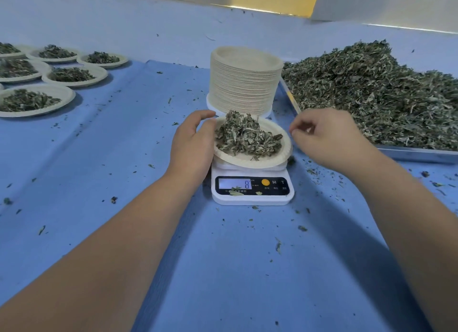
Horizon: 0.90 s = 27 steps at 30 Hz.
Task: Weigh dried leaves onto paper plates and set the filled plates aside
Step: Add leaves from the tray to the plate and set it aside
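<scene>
Leaves (pixel 247 135): dry, crumpled grey-green mound on plate (pixel 250 161), right beside the left fingers (pixel 207 129). Left hand (pixel 190 143) curls round the plate's left rim, holding it. The plate sits tilted on scale (pixel 252 197). Right hand (pixel 327 140) is just off the opposite rim, fingertips (pixel 293 131) pinched together; cannot tell if they hold a fragment.

Judged: portion weighed or being trimmed, not yet set aside.

Beyond the fingertips: stack (pixel 245 83) of pale ribbed plates, and heap (pixel 371 91) on metal tray (pixel 409 153), much remaining. Far left of the left hand: filled plates (pixel 37 101), at least six done.
</scene>
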Each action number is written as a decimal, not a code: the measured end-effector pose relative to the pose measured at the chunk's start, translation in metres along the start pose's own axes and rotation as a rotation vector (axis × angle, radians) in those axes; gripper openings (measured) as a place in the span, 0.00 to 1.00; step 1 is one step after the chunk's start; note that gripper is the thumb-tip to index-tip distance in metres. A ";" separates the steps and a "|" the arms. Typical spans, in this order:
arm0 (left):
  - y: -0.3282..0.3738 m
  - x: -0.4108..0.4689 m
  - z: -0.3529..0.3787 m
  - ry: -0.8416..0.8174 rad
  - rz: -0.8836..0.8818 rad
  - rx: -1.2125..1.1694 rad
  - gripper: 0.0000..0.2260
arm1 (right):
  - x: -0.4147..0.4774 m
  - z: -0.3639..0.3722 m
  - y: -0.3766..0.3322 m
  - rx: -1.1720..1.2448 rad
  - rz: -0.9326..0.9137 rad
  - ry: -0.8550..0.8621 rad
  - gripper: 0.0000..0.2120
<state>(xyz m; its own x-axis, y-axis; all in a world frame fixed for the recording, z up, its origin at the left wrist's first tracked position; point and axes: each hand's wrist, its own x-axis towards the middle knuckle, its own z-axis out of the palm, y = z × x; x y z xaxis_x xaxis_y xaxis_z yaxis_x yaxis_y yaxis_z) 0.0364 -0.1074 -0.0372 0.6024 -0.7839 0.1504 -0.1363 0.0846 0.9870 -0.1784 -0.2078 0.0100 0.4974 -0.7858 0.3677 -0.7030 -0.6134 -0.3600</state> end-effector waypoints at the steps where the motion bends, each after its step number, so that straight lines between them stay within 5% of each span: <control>1: 0.001 -0.001 0.000 -0.004 0.004 -0.002 0.09 | -0.004 0.004 0.005 -0.055 0.017 -0.045 0.07; 5: 0.001 -0.001 0.000 0.026 0.015 0.001 0.09 | -0.010 0.018 0.018 -0.199 0.090 -0.221 0.13; 9: -0.001 0.001 -0.001 0.038 -0.001 -0.017 0.13 | -0.012 0.023 0.018 -0.266 0.038 -0.291 0.06; 16: -0.001 -0.002 0.000 -0.052 0.061 0.030 0.14 | -0.012 0.020 0.018 -0.269 0.009 -0.205 0.06; 22: -0.004 -0.002 0.000 -0.096 0.085 0.040 0.13 | -0.010 0.004 0.025 -0.083 0.044 0.267 0.08; 27: -0.003 -0.002 0.001 -0.062 0.060 0.020 0.12 | -0.009 0.005 0.043 -0.226 0.197 0.092 0.16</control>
<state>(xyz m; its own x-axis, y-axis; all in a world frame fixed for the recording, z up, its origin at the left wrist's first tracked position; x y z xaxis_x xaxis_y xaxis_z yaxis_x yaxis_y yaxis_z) 0.0350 -0.1070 -0.0400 0.5426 -0.8147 0.2046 -0.1866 0.1205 0.9750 -0.2105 -0.2276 -0.0132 0.2997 -0.8708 0.3897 -0.8816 -0.4089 -0.2358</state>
